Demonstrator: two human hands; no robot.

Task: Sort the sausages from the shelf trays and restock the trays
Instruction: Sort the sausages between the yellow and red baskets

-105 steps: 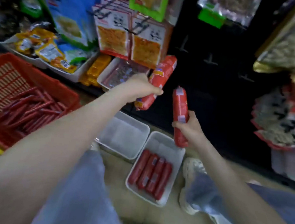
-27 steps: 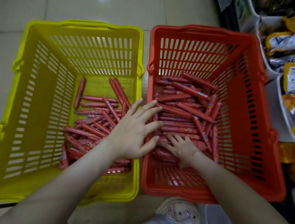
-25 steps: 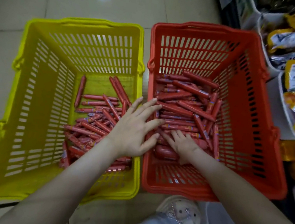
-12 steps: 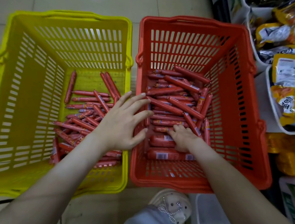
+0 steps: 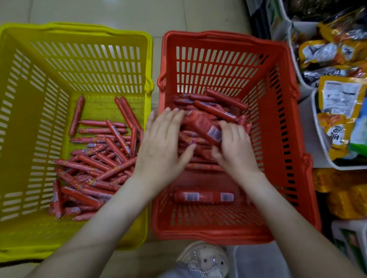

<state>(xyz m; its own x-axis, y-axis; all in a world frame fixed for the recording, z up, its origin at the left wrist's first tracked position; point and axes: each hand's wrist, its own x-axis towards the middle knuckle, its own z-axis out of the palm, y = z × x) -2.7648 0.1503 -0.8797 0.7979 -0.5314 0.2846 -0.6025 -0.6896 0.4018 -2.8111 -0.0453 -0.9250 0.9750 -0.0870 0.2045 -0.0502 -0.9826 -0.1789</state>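
One gripped sausage (image 5: 202,126) slants far-left to near-right

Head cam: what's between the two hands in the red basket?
A thick sausage spans the gap: the right hand grips its labelled end, the left hand touches the other with straight fingers. Shown in the head view.

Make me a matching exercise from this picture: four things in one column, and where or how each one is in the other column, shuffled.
Column one
1. yellow basket
2. lone thick sausage
3. left hand
4. right hand

Column two
A. grips the raised thick sausage over the red basket
B. lies by itself at the near end of the red basket
C. fingers straight, beside the raised thick sausage
D. stands left of the red basket, thin sausages inside

Pairs: 1-D, 2-B, 3-C, 4-A
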